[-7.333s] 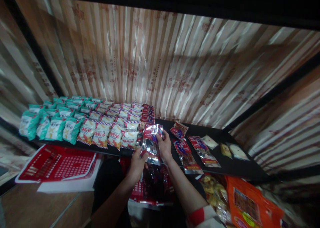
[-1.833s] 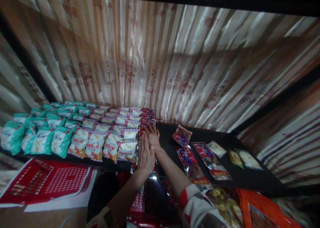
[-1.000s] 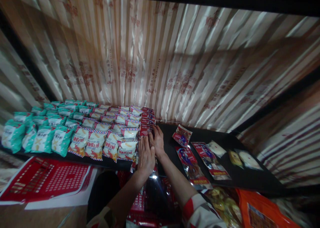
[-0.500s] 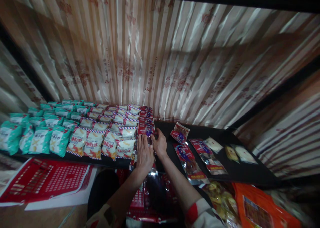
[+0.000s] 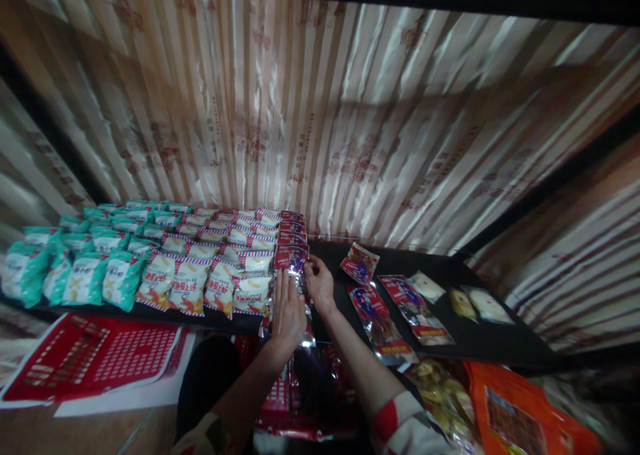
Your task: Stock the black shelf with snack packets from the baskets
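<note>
My left hand (image 5: 289, 310) lies flat with fingers stretched out over the front red snack packet (image 5: 291, 258), which ends a column of overlapping red packets (image 5: 293, 226). At that packet's right edge, my right hand (image 5: 320, 284) has its fingers bent and its thumb against them, pinching the edge. Shiny clear wrapping shows beneath my left palm. Directly left of my hands stand rows of white and red shrimp snack bags (image 5: 190, 285). To the right, several loose red packets (image 5: 376, 318) lie on the black shelf (image 5: 345, 258).
Teal snack bags (image 5: 84, 278) fill the shelf's left end. White packets (image 5: 487, 306) and a yellowish packet (image 5: 463, 304) lie at the right. Below are a red basket (image 5: 135, 352) and an orange bag (image 5: 525, 408). A striped curtain (image 5: 300, 108) hangs behind.
The fingers of my right hand have drawn in along the packet's right edge, where they were more spread before. My left hand stays nearly where it was.
</note>
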The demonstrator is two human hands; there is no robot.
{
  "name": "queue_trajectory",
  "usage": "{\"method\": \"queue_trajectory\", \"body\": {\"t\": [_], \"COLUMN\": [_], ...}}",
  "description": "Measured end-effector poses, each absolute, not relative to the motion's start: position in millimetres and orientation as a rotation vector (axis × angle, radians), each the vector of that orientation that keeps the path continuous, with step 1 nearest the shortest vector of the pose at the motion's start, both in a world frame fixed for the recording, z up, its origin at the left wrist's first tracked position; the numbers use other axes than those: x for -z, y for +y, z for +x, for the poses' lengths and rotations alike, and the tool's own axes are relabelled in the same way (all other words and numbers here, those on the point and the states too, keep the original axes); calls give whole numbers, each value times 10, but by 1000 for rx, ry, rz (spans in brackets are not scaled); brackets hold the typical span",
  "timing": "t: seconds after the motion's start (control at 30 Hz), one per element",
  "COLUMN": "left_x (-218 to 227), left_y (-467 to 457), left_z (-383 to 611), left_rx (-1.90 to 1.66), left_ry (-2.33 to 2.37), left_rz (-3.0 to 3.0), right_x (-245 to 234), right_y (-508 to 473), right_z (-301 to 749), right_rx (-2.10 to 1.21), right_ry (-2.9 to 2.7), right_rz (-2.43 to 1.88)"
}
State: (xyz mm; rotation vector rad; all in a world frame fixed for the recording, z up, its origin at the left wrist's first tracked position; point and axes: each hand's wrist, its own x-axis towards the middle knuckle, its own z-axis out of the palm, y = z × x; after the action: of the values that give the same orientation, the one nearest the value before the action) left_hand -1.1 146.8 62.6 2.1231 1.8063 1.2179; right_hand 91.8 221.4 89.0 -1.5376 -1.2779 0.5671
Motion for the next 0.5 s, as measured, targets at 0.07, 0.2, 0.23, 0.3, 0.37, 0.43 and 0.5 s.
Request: {"method": "queue_trajectory", "body": {"t": [0.07,0.2,0.23,0.3,0.37,0.43,0.5], "left_x": [-622,-649,-659,-677,-691,-700,-708], "left_y": [1458,1450,1447,1438,1423,1405,1384], "left_z": [-23,-45,-47,-45,-39,-32,-27], "left_rx": [-1202,-1154,-1145,-1135,-1145,-1159,-1165], "left_ry": [1813,1813,1813,1818,1826,1827,1820], "left_rz": [2132,2160,2169,2178,2176,2177,2185], "right_x": [-874,-849,-846,-845,-843,-835,-823], "right_y": [2220,2238,2241,2243,2243,2245,2250], "right_z": [913,907,907,907,909,911,913], "right_rx": [-590,-646,-656,-667,-671,-665,-650], "right_ry": [-1253,-1201,-1190,-1169,-1153,-1139,-1122], "right_rz": [-1519,-1468,-1458,-1443,-1428,-1421,-1420]}}
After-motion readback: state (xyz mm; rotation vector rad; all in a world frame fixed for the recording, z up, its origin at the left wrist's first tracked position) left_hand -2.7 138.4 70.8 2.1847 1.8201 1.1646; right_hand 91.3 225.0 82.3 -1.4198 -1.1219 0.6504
